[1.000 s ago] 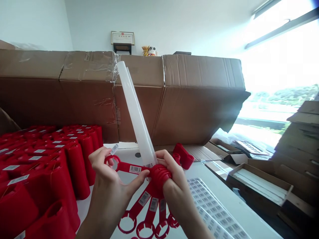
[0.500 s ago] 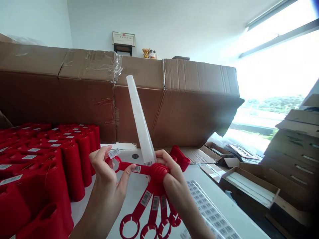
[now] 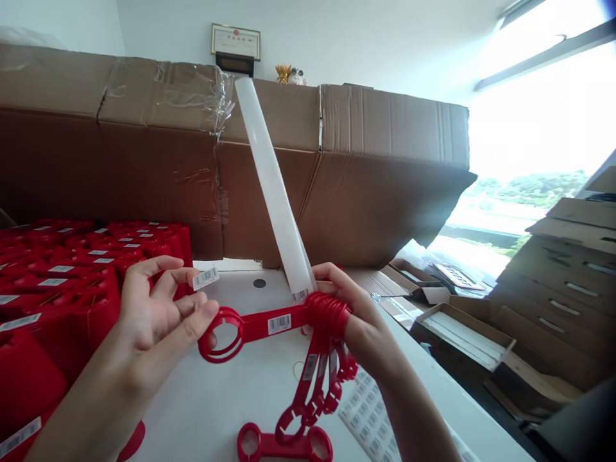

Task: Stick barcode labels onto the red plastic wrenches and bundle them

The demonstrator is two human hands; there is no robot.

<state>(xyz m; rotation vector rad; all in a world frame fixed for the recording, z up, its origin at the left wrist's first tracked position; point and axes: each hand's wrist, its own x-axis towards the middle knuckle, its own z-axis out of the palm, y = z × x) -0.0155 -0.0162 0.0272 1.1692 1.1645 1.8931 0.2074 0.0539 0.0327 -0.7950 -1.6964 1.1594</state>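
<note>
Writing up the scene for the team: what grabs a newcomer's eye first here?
A long frosted white tube rises from the right hand, which grips a bunch of red ring-ended plastic pieces. Rows of barcoded red plastic cylinders crowd the left, and a wall of cardboard boxes spans the background.

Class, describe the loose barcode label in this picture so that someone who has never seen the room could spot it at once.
Start at the big brown cardboard cartons behind the white table. Above the table's left end, find a person's raised left hand. At its fingertips is a small white barcode label, the only label not stuck on a red part or lying on the label sheets.
</note>
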